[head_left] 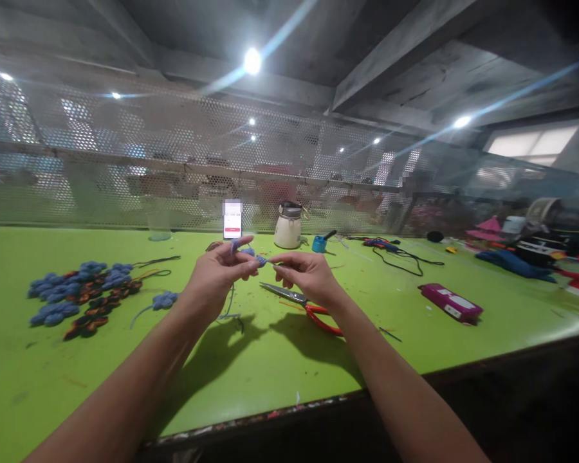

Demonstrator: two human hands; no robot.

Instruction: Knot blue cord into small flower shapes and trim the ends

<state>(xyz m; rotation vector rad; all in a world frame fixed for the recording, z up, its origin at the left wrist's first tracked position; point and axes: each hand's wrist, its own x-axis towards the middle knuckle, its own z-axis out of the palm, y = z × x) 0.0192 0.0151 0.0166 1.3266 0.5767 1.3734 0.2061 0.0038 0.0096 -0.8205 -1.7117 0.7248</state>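
Between the thumb and fingers of my left hand (pixel 219 270) is a small blue crochet piece (pixel 261 260). Blue yarn loops over the raised index finger and trails below the hand. My right hand (pixel 306 273) pinches a thin tool, apparently a crochet hook (pixel 269 261), whose tip meets the piece; most of it is hidden by the fingers. Under the right wrist lie scissors (pixel 294 296) with red handles, blades pointing left. A single blue crochet flower (pixel 165 299) with a yarn tail rests left of my left forearm.
At left sit piled blue crochet flowers (pixel 53 286) and dark orange-brown ones (pixel 89 321). Along the back stand a lit phone (pixel 232 222), a cream jar (pixel 288 228) and a teal pot (pixel 319 244). A corded tool (pixel 381 244) and purple box (pixel 451 302) lie right on the green table (pixel 251 392).
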